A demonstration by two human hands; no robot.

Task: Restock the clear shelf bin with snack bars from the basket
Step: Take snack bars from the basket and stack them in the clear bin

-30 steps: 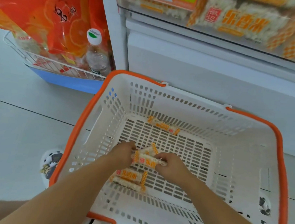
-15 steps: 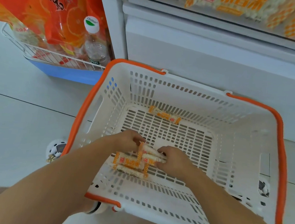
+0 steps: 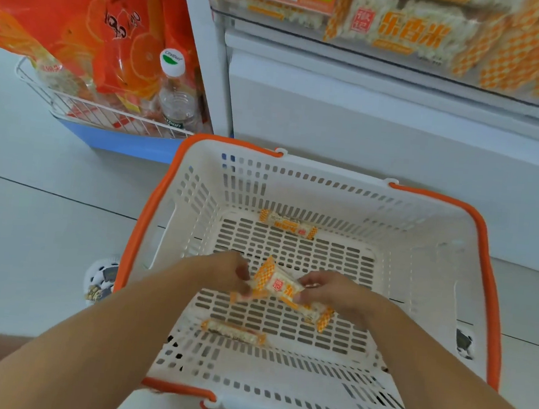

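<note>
Several orange-and-white wrapped snack bars (image 3: 282, 287) sit bunched between both hands above the basket floor, gathered so one lift can carry them together. Left hand (image 3: 228, 274) pinches the bundle's left end; right hand (image 3: 327, 291) curls round its right end. One loose bar (image 3: 234, 331) lies nearer, another (image 3: 287, 227) by the far wall of the white slotted orange-rimmed basket (image 3: 149, 226). Higher, at far right, the clear plastic shelf bin (image 3: 407, 30) already holds similar packs.

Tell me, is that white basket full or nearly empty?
Nearly empty. The basket shows mostly bare slotted floor: one bar at the back, one near the front, a few in the hands.
</note>
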